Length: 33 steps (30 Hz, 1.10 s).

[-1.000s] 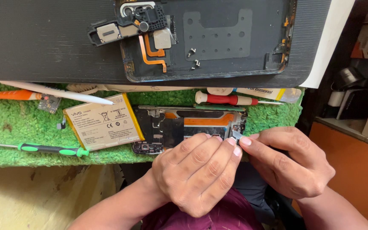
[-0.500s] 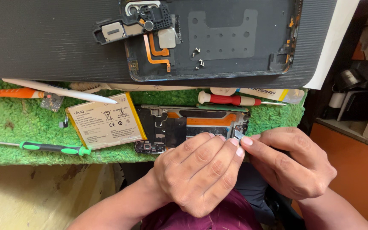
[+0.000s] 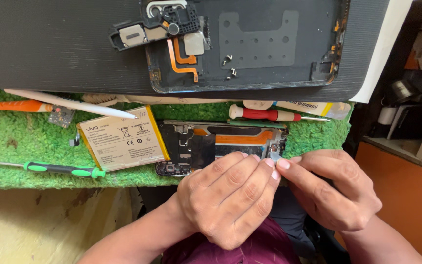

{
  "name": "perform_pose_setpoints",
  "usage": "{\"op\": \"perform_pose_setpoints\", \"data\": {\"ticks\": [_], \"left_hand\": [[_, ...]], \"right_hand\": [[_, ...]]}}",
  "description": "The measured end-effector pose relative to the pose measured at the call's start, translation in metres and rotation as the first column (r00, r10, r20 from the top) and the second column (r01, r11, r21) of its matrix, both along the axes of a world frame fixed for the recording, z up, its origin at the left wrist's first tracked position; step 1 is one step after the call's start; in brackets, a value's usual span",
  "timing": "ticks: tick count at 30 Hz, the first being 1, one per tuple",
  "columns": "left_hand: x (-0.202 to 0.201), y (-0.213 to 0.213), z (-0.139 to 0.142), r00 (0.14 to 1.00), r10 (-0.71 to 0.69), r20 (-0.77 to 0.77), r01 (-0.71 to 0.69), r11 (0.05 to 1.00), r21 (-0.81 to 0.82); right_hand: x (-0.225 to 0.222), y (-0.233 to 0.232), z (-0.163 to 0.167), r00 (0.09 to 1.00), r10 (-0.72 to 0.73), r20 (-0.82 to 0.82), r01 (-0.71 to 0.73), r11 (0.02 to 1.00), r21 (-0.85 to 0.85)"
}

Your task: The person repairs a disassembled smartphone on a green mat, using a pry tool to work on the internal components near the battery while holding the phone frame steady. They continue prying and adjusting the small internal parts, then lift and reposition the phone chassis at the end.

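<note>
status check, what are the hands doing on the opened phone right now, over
Left hand and right hand meet fingertip to fingertip, pinching a small part at the right end of the opened phone. Battery still in it. Red screwdriver close behind, not blocking.

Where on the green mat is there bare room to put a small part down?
Bare green mat lies between the orange tool and the green screwdriver, left of the battery. A smaller patch sits right of the phone frame, below the red screwdriver. The middle is crowded.
</note>
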<state>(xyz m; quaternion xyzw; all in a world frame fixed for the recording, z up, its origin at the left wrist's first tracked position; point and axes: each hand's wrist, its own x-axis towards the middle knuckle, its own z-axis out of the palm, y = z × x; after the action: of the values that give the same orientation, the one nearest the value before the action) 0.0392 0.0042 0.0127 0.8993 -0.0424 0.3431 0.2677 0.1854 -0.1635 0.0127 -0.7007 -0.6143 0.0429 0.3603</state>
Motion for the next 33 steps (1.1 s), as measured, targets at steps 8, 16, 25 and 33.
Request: {"op": "perform_pose_setpoints", "data": {"ticks": [8, 16, 25, 33], "left_hand": [[-0.0008, 0.0009, 0.0004, 1.0, -0.009, -0.005, 0.009, 1.0, -0.006], [-0.0008, 0.0007, 0.0002, 1.0, -0.011, -0.003, 0.011, 1.0, -0.006], [-0.0006, -0.0003, 0.0005, 1.0, -0.006, -0.001, 0.006, 1.0, -0.012], [-0.0006, 0.0001, -0.0002, 1.0, -0.012, 0.001, 0.012, 1.0, -0.014]], "right_hand": [[-0.001, -0.0004, -0.001, 1.0, 0.007, 0.017, -0.007, 1.0, 0.012], [-0.002, -0.0021, -0.0006, 0.999, 0.007, 0.039, -0.007, 1.0, 0.008], [-0.0008, 0.0002, -0.0007, 0.999, 0.014, 0.033, -0.015, 1.0, 0.015], [-0.0012, 0.0003, -0.0003, 0.999, 0.015, 0.042, -0.015, 1.0, 0.021]]}}
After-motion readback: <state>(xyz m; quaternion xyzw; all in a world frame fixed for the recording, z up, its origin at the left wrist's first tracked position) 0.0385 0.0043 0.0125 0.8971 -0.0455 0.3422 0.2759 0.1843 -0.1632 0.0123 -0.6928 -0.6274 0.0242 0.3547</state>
